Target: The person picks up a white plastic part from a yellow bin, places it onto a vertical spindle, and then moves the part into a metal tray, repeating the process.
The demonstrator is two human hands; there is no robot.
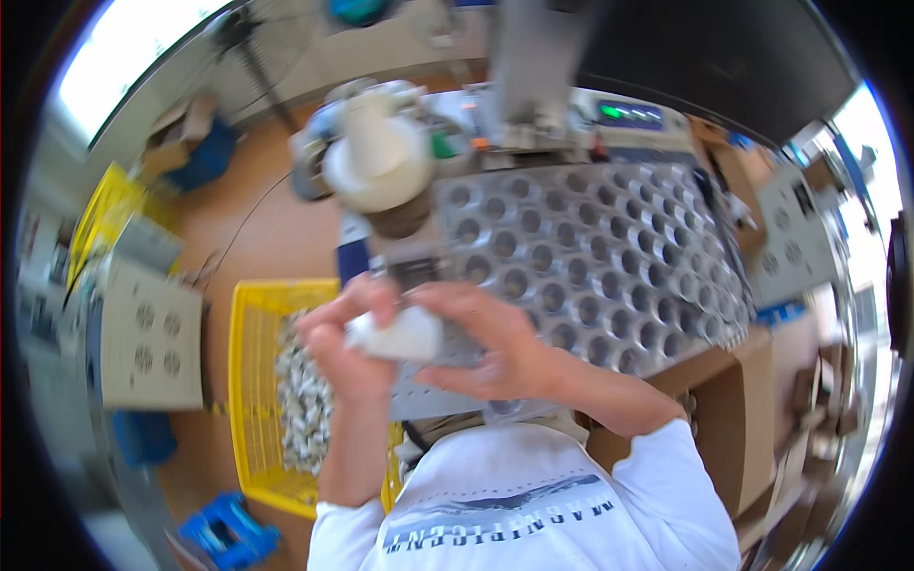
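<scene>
I hold a small white bottle [398, 335] between both hands: my left hand [345, 335] is curled round its left end, fingers closed on it, and my right hand [495, 347] pinches its other end with fingers half bent. Just beyond my right hand lies a grey tray of round holes [590, 257]. Below my left hand stands a yellow crate [252, 381] of small silvery pieces [305, 404].

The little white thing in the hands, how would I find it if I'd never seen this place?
Start at the big grey tray full of round holes. Just below its near-left corner, both hands meet around a small white bottle-shaped piece. It is plain white and smooth, unlike the silvery pieces in the yellow basket.
</scene>
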